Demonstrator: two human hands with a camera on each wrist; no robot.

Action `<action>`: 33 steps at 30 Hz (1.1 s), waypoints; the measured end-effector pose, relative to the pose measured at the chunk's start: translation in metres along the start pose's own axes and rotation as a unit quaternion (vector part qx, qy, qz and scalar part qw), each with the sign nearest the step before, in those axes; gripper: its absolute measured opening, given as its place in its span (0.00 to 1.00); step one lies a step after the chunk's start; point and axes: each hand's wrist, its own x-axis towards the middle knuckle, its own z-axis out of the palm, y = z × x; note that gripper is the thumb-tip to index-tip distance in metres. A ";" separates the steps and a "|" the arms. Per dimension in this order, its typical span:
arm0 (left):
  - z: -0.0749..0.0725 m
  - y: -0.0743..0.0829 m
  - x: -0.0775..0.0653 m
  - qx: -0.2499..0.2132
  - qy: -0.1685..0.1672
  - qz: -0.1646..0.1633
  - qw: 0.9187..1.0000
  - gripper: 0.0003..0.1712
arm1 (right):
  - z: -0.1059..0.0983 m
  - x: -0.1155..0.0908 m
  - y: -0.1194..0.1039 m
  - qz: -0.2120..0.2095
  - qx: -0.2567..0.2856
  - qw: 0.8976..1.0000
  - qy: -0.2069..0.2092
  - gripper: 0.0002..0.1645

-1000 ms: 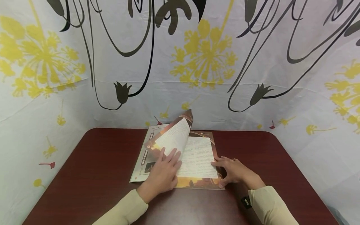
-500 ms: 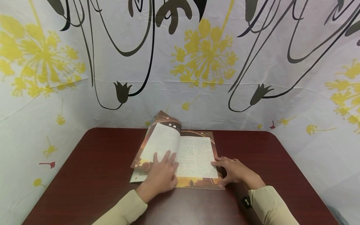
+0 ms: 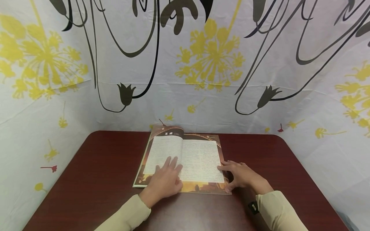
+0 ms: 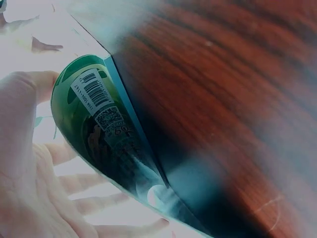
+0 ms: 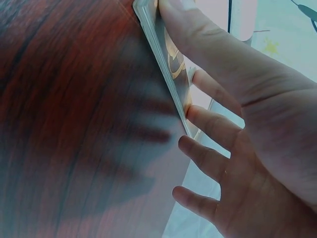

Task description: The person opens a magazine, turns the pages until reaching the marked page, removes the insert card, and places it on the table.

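An open magazine (image 3: 202,160) with brown and gold page borders lies on the table, both pages of text facing up. Across the lower part of its left page rests my left hand (image 3: 164,179), fingers stretched out. From below, the left wrist view shows the green back cover (image 4: 94,99) with a barcode, bowed up off the table at this edge, the left thumb touching it. At the lower right corner is my right hand (image 3: 241,175). In the right wrist view its thumb lies on the corner and its spread fingers (image 5: 213,124) touch or sit beside the page edge.
The dark red-brown table (image 3: 101,166) has rounded far corners. Behind and at both sides hangs a white cloth (image 3: 162,70) printed with yellow flowers and dark stems. A small black device (image 3: 253,208) sits at the right cuff.
The raised page has come down to the left and now lies over the left side, covering the page beneath. My left hand shifted slightly with it; the right hand stayed put.
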 end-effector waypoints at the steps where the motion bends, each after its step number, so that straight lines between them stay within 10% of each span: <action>1: -0.001 0.000 0.000 -0.004 -0.003 -0.003 1.000 0.26 | 0.000 0.000 0.000 0.000 -0.002 1.000 0.000 0.55; 33: 0.003 0.001 0.008 0.029 0.024 0.020 0.999 0.27 | 0.003 0.000 0.003 -0.024 0.005 0.999 0.035 0.52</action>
